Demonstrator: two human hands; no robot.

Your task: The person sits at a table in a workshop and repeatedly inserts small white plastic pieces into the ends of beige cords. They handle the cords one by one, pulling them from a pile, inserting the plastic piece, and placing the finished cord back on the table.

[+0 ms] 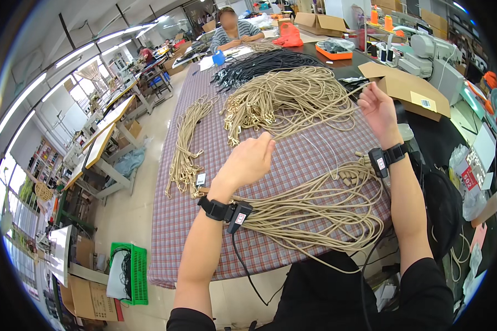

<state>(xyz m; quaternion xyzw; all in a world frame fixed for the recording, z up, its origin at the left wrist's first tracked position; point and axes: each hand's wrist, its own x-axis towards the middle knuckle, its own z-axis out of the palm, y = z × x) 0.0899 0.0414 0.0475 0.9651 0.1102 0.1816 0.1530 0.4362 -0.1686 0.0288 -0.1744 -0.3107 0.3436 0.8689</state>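
My left hand (252, 158) is closed over the near part of the table, its fingers turned away from view. A beige cord (349, 98) runs from it up to my right hand (377, 105), which pinches the cord at the right side of the table. Just beyond lies a large heap of beige cords (292, 91) with gold-coloured metal clasps at their left ends. Nearer me, below both wrists, a looped bundle of beige cords (309, 207) spreads over the checked cloth. A narrower bundle of beige cords (188, 140) with clasps lies to the left.
Black cords (270, 65) are piled farther back, where a co-worker (234, 34) sits. An open cardboard box (406, 91) stands at the right, beside sewing machines (433, 52). A green crate (132, 273) is on the floor at left. Cables hang from my wrist straps.
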